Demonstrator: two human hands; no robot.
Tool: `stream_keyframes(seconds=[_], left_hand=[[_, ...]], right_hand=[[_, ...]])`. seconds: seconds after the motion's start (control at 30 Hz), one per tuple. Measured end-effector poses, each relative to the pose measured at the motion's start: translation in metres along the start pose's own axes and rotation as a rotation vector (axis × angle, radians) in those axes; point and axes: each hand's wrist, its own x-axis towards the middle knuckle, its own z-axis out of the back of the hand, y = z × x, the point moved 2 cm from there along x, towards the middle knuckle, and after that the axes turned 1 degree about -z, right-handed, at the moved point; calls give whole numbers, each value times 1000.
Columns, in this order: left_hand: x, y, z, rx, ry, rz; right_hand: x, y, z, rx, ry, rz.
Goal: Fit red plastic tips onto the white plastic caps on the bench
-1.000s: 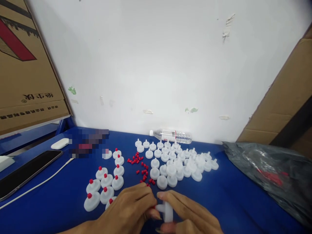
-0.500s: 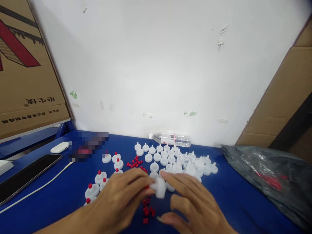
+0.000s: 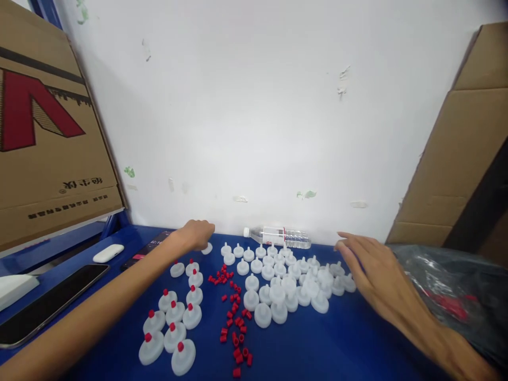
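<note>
My left hand (image 3: 198, 234) reaches to the back left of the blue table, fingers curled down and mostly hidden. Its fingers close on a white round cap with a nozzle (image 3: 206, 248), which shows just below them. My right hand (image 3: 371, 270), fingers stretched out and holding nothing, hovers by the right side of a cluster of white nozzle caps (image 3: 279, 312). Small red tips (image 3: 237, 323) lie scattered in a strip down the middle. Left of them stand several white caps with red tips fitted (image 3: 183, 357).
A clear plastic bottle (image 3: 273, 236) lies along the white wall. At left are a dark phone (image 3: 51, 296), a white oval case (image 3: 108, 253) and another lit device (image 3: 153, 244). A grey plastic bag (image 3: 420, 259) lies at right. Cardboard (image 3: 51, 174) stands at left.
My left hand has gone from the middle to the back left with a white cap. My right hand has left the middle and moved right. The view has shifted slightly.
</note>
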Motion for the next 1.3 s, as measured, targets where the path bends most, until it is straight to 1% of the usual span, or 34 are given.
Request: stream_keyframes(seconds=[0.1,0.2,0.3,0.4,0.53,0.6,0.67,0.73,0.8,0.9,0.97,1.03,1.07,1.13,1.2,1.27,1.3], left_hand=[[3,-3,-9,37,101,35],[1,-3,-7,67,129,36],[2,-6,-2,80,62,-9],[9,-10,-4,55,-12,-100],[18,-10,-16,2,-18,-190],[20,-6,-17,-17,-38,-202],[17,-4,-9,-31,-88,-201],[10,-7,5,-57,-155,-213],[-3,-19,22,-108,-211,-273],[-29,-55,41,-218,-239,-419],[-48,-83,46,-299,-254,-521],[-64,-108,46,-485,-342,-690],[-71,-118,44,-540,-379,-745],[-78,-130,39,-606,-431,-771],[-81,-136,34,-630,-442,-771],[-81,-138,31,-601,-437,-759],[-81,-137,29,-551,-437,-735]], right_hand=[[-4,-5,-5,19,32,-30],[-8,1,-7,36,59,-4],[-10,9,-4,58,48,11],[-10,17,2,90,49,3],[-9,28,11,109,19,10],[-9,34,14,122,8,34],[-9,41,15,146,9,52],[-11,48,17,172,12,69],[-13,56,18,188,10,98],[-17,71,21,198,25,166],[-18,81,22,195,58,213],[-19,90,23,189,83,258],[-20,94,24,190,86,278],[-21,97,25,212,64,300],[-21,98,25,244,47,297],[-21,96,24,262,58,281],[-21,95,24,265,71,274]])
